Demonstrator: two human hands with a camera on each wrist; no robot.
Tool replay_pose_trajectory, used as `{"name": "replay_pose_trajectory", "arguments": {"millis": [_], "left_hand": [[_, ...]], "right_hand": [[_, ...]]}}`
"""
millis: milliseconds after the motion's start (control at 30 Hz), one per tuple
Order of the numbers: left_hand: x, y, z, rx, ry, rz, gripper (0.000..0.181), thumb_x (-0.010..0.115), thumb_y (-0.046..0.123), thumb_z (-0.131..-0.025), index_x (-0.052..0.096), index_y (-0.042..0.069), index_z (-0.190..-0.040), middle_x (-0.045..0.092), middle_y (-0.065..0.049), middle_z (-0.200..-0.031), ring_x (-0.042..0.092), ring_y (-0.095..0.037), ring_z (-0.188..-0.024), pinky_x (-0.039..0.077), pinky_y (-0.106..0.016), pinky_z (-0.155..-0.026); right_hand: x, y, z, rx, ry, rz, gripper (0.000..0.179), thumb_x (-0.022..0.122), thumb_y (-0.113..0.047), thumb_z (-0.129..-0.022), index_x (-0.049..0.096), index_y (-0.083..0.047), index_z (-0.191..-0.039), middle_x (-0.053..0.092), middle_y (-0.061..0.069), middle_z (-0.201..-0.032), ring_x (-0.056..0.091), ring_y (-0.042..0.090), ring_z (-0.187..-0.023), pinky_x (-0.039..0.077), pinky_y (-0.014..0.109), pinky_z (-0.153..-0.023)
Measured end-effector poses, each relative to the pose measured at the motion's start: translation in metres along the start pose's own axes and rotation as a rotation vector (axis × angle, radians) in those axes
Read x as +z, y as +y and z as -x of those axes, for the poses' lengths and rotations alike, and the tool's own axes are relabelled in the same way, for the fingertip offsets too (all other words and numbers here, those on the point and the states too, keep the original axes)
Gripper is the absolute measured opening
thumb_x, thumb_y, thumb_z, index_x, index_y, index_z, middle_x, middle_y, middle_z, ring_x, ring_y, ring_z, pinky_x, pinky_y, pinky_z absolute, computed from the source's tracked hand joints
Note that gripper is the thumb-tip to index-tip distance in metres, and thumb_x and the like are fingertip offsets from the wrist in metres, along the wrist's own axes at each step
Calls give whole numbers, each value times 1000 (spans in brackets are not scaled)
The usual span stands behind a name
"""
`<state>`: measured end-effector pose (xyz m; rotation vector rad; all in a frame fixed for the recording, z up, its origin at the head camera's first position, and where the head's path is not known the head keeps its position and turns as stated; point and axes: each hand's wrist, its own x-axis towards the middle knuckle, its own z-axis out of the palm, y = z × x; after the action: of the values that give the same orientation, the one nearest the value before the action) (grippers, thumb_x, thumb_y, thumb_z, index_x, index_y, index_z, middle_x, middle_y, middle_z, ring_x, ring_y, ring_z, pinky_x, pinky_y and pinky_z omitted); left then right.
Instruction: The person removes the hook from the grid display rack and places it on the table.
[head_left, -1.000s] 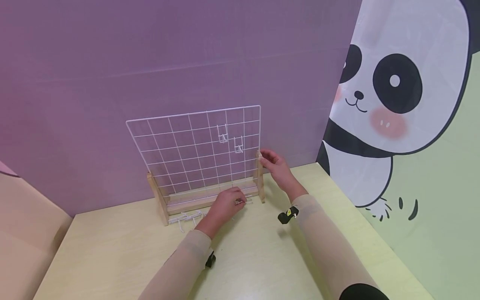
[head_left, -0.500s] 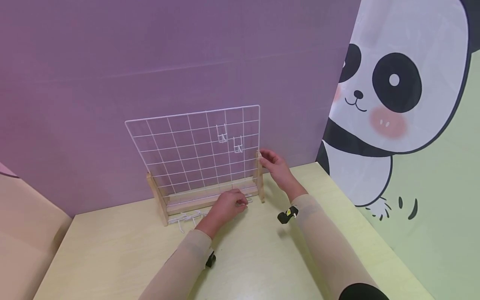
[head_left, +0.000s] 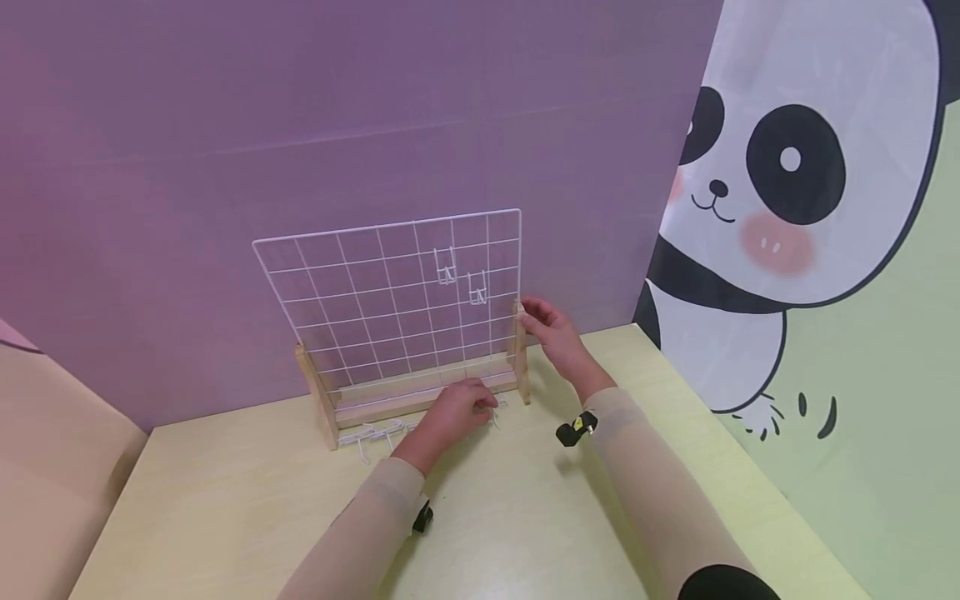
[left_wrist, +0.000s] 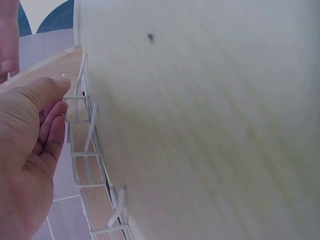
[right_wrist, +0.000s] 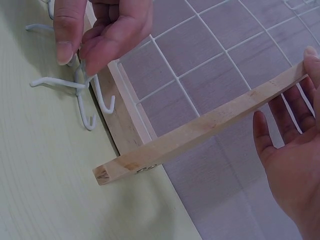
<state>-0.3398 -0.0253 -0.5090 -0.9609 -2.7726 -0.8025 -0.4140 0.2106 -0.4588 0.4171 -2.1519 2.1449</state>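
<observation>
Pale wood, the bench (head_left: 225, 500) spreads nearest you. Your left hand (head_left: 450, 411) pinches a white hook (right_wrist: 82, 86) by its end, the prongs jutting just past your fingertips, beside the base (head_left: 397, 406); loose hooks (head_left: 386, 432) lie left of it. Your right hand (head_left: 557, 337) grips the post (right_wrist: 200, 125) near its top, fingers and thumb around it. Behind, two hung hooks (head_left: 447, 275) sit on the grid (head_left: 390, 290).

Near me, pale wood-grained tabletop (head_left: 225, 500); far, flat purple wall (head_left: 337, 117); at my right, black-and-white cartoon panda (head_left: 795, 242).
</observation>
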Motion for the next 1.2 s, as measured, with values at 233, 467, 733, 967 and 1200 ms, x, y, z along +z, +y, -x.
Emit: {"name": "replay_pose_trajectory", "arguments": {"millis": [233, 467, 733, 967, 1200], "left_hand": [[-2, -1, 1, 11, 11, 9, 11, 87, 2, -94, 82, 5, -104, 72, -2, -100, 73, -23, -97, 63, -37, -91], [-6, -1, 3, -35, 58, 82, 7, 85, 8, -98, 82, 8, -104, 70, 0, -101, 70, -21, -97, 63, -38, -90], [-26, 4, 0, -106, 296, 189, 5, 83, 11, -100, 81, 8, -105, 73, -3, -103, 73, -28, -102, 63, -47, -95], [-66, 17, -10, -63, 569, 278, 12, 82, 5, -99, 76, 1, -109, 72, -13, -110, 71, -34, -108, 60, -49, -99], [-100, 34, -24, 78, 812, 290, 25, 83, -1, -94, 73, -3, -117, 71, -18, -112, 68, -36, -109, 58, -46, -100]], "right_hand": [[1, -1, -1, 3, 0, 1, 40, 66, -18, -113, 63, 0, -148, 68, 16, -141, 64, 24, -128, 52, 45, -117], [2, -1, -1, 9, 1, 5, 39, 67, -19, -113, 63, -1, -148, 68, 15, -142, 63, 25, -130, 50, 46, -120], [5, 0, -1, -9, 3, -7, 38, 66, -17, -113, 63, 0, -147, 68, 16, -143, 63, 24, -129, 51, 45, -118], [7, 3, -1, -32, 8, -42, 36, 62, -13, -114, 60, 3, -146, 66, 13, -137, 62, 18, -124, 51, 39, -115], [9, 3, 1, -47, 10, -61, 33, 59, -9, -115, 58, 4, -145, 65, 4, -128, 59, 16, -121, 50, 33, -111]]}}
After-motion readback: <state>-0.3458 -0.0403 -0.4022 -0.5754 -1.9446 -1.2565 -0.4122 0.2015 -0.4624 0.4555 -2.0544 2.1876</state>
